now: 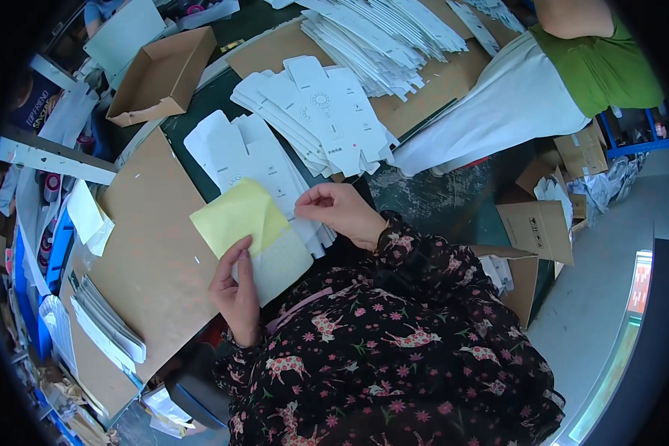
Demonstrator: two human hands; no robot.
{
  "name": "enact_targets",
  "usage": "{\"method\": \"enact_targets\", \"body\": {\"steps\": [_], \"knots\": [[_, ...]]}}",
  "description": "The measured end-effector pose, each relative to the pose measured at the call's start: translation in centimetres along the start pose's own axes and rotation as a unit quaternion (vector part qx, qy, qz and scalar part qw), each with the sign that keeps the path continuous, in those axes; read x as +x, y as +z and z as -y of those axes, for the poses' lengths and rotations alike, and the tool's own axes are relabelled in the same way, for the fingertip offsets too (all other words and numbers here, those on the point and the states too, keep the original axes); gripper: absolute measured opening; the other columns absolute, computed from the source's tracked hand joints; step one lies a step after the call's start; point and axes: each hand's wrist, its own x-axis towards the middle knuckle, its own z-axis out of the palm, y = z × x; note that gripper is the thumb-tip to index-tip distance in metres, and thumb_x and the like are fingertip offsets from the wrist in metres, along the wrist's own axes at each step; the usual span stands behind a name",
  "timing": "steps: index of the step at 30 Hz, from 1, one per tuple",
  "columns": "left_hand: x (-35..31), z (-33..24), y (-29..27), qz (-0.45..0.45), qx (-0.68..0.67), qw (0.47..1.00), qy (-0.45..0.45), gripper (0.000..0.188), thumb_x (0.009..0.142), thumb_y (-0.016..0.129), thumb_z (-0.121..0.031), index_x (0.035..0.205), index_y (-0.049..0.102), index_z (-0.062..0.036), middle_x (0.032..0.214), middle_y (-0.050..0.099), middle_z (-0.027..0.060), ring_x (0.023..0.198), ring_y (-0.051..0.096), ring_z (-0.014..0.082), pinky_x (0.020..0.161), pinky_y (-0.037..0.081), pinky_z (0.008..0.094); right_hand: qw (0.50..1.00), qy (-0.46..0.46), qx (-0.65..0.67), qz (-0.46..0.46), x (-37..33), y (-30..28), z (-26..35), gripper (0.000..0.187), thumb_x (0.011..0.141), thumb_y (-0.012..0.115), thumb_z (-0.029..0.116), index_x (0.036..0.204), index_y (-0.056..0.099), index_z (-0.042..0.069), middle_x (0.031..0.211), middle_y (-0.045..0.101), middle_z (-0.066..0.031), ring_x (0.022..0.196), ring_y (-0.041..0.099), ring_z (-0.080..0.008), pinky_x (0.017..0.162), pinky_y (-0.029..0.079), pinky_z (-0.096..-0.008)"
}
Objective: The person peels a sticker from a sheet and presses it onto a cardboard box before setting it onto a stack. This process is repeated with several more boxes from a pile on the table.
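My left hand grips the lower left side of a sheet of paper, thumb and fingers closed on its edge. The upper part of this sheet is yellow and creased, the lower part pale and whitish. Just right of it, my right hand is closed in a pinch; whatever may be between its fingertips is too small to make out. Under and beyond the sheet lie flat white printed carton blanks, fanned over one another. A second fanned pile of carton blanks is farther off.
Brown cardboard covers the table at left, with a narrow stack of white blanks on it. A shallow open carton sits at far left. Large stacks of blanks are at the back. Another person in green is at far right.
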Motion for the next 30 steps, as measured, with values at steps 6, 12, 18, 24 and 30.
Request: {"method": "enact_targets", "body": {"steps": [6,12,18,24,30], "knots": [[-0.1,-1.0,0.5,-0.034,-0.083,0.995,-0.032,0.028,0.106,0.061,-0.003,0.131,0.069,0.0060,0.124,0.074,0.0124,0.109,0.067,0.0113,0.097,0.051,0.0236,0.972,-0.173,-0.131,-0.086,-1.0,1.4,-1.1,0.039,0.095,0.079,0.012,0.129,0.062,0.001,0.100,0.067,-0.0010,0.092,0.062,-0.0068,0.080,0.050,-0.0219],[0.2,-0.6,0.2,-0.074,-0.142,0.987,0.028,0.027,0.105,0.062,-0.002,0.130,0.070,0.0058,0.125,0.073,0.0128,0.110,0.068,0.0133,0.100,0.052,0.0254,0.979,-0.154,0.127,-0.030,-1.9,1.4,1.1,0.038,0.099,0.072,0.005,0.134,0.057,0.003,0.102,0.067,-0.0005,0.094,0.063,-0.0062,0.082,0.051,-0.0208],[1.3,-1.4,-0.1,-0.041,-0.147,0.988,0.033,0.027,0.105,0.062,-0.001,0.129,0.069,0.0064,0.123,0.073,0.0123,0.110,0.068,0.0134,0.101,0.052,0.0262,0.955,-0.263,0.095,-0.100,-0.6,-4.3,3.8,0.028,0.101,0.070,0.003,0.128,0.063,0.000,0.104,0.068,-0.0008,0.093,0.063,-0.0053,0.082,0.052,-0.0218],[1.9,-2.2,-0.5,-0.046,-0.162,0.985,0.028,0.028,0.103,0.064,0.001,0.130,0.068,0.0057,0.122,0.073,0.0114,0.108,0.067,0.0130,0.098,0.054,0.0270,0.873,-0.342,-0.165,-0.305,1.1,-11.1,5.4,0.019,0.100,0.069,0.004,0.119,0.069,0.000,0.100,0.070,-0.0022,0.089,0.065,-0.0068,0.079,0.053,-0.0242],[1.8,-1.6,-0.6,-0.026,-0.108,0.993,0.027,0.030,0.100,0.067,0.004,0.130,0.068,0.0045,0.122,0.072,0.0114,0.109,0.067,0.0138,0.097,0.054,0.0273,0.876,-0.373,-0.178,-0.249,-1.1,-6.1,6.3,0.012,0.098,0.072,0.005,0.109,0.073,0.002,0.095,0.071,-0.0046,0.085,0.066,-0.0103,0.078,0.053,-0.0265]]}}
